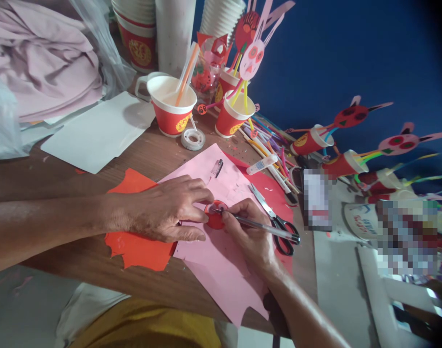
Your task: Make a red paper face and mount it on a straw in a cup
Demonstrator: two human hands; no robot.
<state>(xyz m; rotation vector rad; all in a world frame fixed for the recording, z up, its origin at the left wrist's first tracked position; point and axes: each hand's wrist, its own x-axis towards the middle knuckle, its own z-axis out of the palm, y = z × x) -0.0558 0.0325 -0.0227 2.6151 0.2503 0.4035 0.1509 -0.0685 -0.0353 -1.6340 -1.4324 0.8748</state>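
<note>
My left hand [166,208] lies on the pink paper [221,261], its fingertips pressing down a small round red paper piece [215,220]. My right hand [248,229] is closed on a pen [264,227], whose tip touches the top of that red piece. An orange-red sheet [137,249] lies under my left hand and the pink paper. Black-handled scissors [275,220] rest just right of my right hand.
Red paper cups [172,113] with straws, a tape roll [192,139], a glue stick [261,164] and loose straws lie behind. Cup-and-straw rabbit figures [347,162] line the blue wall at right. White paper [97,133] and pink cloth [43,63] sit at left.
</note>
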